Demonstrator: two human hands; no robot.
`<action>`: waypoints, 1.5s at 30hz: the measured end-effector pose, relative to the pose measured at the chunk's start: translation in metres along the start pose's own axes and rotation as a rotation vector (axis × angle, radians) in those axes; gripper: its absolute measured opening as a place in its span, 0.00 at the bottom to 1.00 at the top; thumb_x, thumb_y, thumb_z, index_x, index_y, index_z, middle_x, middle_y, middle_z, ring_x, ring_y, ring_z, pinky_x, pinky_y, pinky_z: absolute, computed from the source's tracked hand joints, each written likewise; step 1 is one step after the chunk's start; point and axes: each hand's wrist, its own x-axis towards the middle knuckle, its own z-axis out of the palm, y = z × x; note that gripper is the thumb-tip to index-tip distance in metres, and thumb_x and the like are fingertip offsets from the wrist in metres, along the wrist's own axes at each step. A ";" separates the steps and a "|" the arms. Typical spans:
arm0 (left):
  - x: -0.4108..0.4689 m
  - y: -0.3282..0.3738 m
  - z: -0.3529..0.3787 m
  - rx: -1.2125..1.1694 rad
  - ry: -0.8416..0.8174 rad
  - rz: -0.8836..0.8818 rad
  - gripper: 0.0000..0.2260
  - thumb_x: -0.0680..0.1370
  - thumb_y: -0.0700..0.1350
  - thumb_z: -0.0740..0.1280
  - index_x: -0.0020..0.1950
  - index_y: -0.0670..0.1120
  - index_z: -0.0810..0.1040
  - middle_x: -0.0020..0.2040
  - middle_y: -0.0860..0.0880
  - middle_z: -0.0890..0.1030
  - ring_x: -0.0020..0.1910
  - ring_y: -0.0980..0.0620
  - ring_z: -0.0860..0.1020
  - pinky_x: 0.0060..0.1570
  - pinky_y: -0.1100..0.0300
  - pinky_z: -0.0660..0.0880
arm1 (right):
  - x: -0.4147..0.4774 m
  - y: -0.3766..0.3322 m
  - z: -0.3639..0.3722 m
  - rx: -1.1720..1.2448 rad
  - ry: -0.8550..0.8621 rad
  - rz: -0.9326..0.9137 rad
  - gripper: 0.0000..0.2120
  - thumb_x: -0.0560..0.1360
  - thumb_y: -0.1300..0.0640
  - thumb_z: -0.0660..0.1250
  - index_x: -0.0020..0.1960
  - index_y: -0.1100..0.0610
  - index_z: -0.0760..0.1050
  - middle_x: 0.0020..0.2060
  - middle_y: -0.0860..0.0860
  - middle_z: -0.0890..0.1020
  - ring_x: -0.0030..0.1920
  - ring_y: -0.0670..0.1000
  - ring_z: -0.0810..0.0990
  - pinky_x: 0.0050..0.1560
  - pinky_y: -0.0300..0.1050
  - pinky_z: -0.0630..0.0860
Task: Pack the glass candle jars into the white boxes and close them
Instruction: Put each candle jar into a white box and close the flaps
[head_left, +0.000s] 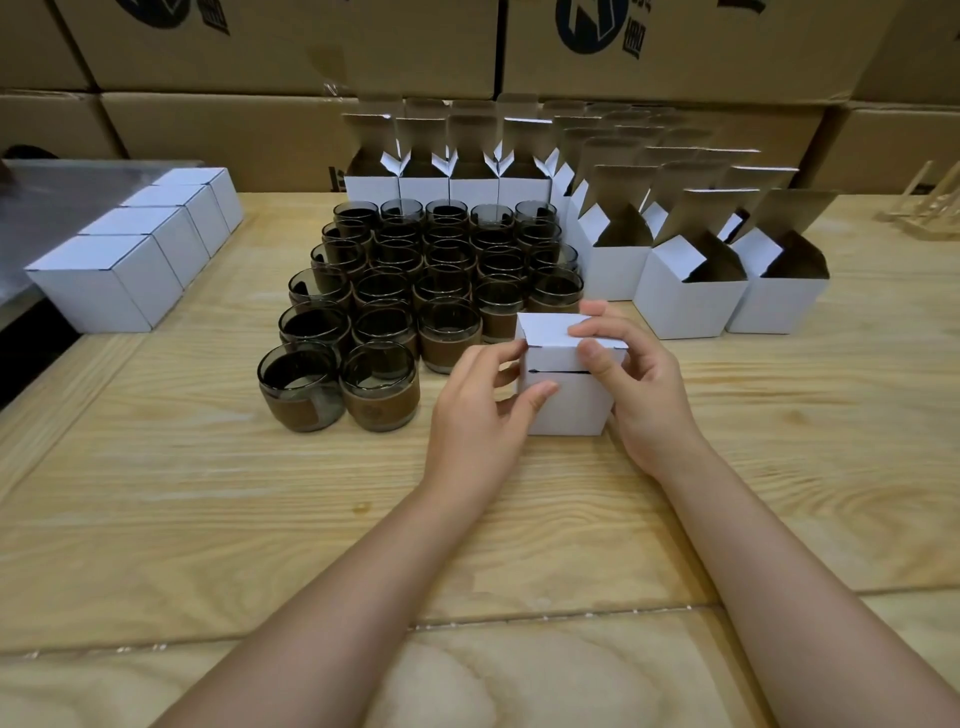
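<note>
A small white box (569, 400) stands on the wooden table (208, 519) in front of me, its lid folded down with a thin dark gap under the front flap. My left hand (478, 410) grips its left side, thumb on the front face. My right hand (634, 384) holds its right side, with thumb and fingers pressing the lid. Several smoky glass candle jars (379, 387) with brown bands stand in rows to the left and behind. Whatever is inside the box is hidden.
Several open white boxes (685, 306) with raised flaps stand behind and to the right. A row of closed white boxes (104, 283) lies at the left. Brown cartons (291, 47) are stacked along the back. A clear stand (930, 197) sits far right.
</note>
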 end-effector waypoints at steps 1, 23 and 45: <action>0.000 0.000 0.000 -0.002 -0.001 -0.005 0.18 0.74 0.42 0.73 0.62 0.43 0.77 0.53 0.55 0.73 0.50 0.74 0.72 0.38 0.78 0.71 | 0.000 0.001 -0.001 -0.011 -0.004 -0.005 0.05 0.71 0.52 0.68 0.45 0.47 0.81 0.64 0.50 0.74 0.66 0.48 0.71 0.63 0.53 0.72; -0.008 0.015 0.000 0.668 0.033 0.573 0.20 0.73 0.33 0.58 0.61 0.42 0.81 0.61 0.47 0.81 0.65 0.45 0.76 0.65 0.46 0.65 | 0.007 0.011 -0.018 0.278 -0.083 0.167 0.18 0.71 0.72 0.53 0.48 0.59 0.78 0.62 0.49 0.76 0.59 0.48 0.76 0.56 0.44 0.72; -0.060 0.035 -0.141 1.034 0.028 0.786 0.10 0.67 0.43 0.64 0.28 0.43 0.67 0.27 0.45 0.67 0.25 0.44 0.65 0.28 0.53 0.61 | 0.009 0.010 -0.014 0.354 0.010 0.294 0.15 0.79 0.58 0.53 0.58 0.61 0.74 0.52 0.59 0.81 0.49 0.55 0.80 0.54 0.50 0.74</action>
